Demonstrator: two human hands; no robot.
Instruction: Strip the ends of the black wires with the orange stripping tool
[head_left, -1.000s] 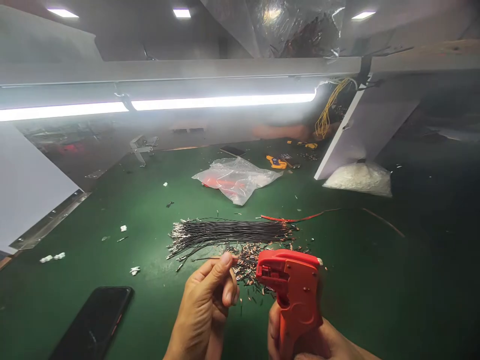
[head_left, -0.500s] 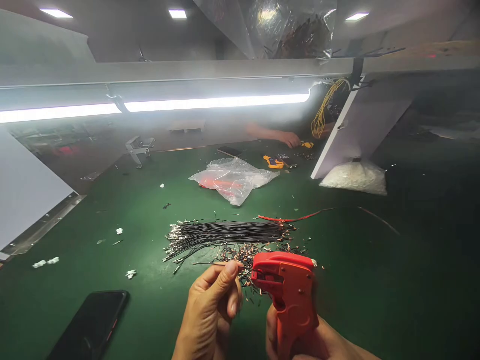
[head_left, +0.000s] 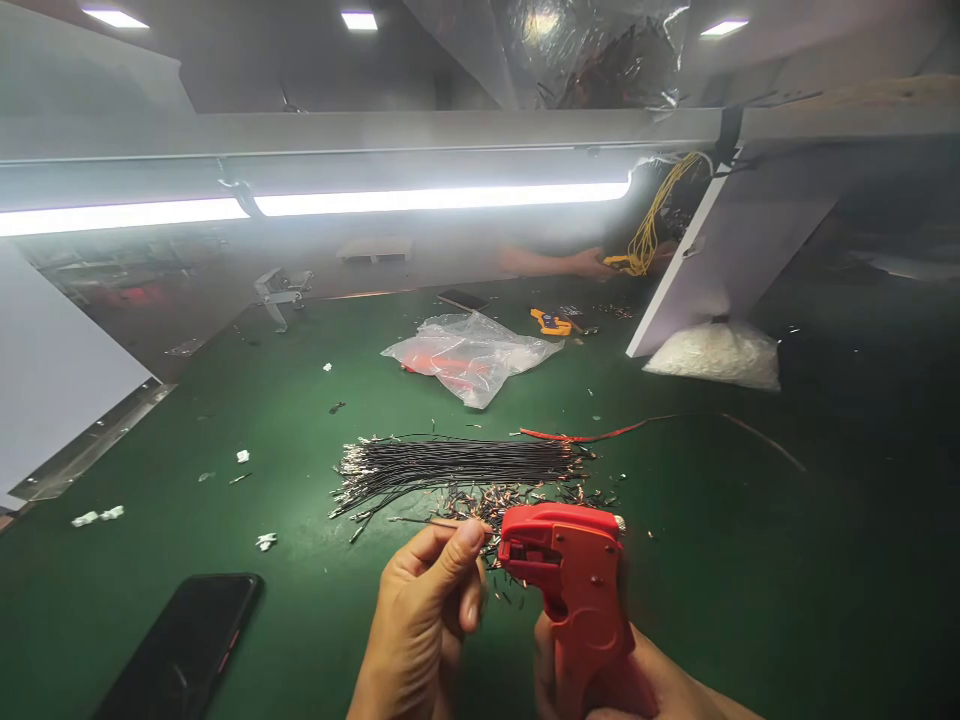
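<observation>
Your left hand (head_left: 431,600) is closed, pinching a thin dark wire (head_left: 411,520) between thumb and fingers, its free end pointing toward nine o'clock. Your right hand (head_left: 667,678) is wrapped around the handle of a red pistol-shaped tool (head_left: 592,605), upright at three o'clock from your left hand. The tool's nose is just beside your left hand; I can't tell whether the wire enters it or whether you are squeezing the trigger.

At twelve o'clock from your left hand, a bundle of black wires (head_left: 457,460) lies crosswise on the green counter (head_left: 750,570). Wire clippings (head_left: 480,498) with copper-coloured ends are heaped at one o'clock, on your side of the bundle. A red wire (head_left: 611,435) trails off the bundle's right end toward three o'clock.

A phone (head_left: 180,650) rests at nine o'clock from your left hand. Past the bundle, at twelve, lies a clear plastic bag (head_left: 495,355). Farther off, another person's hand (head_left: 592,263) is at a yellow tool (head_left: 619,263).
</observation>
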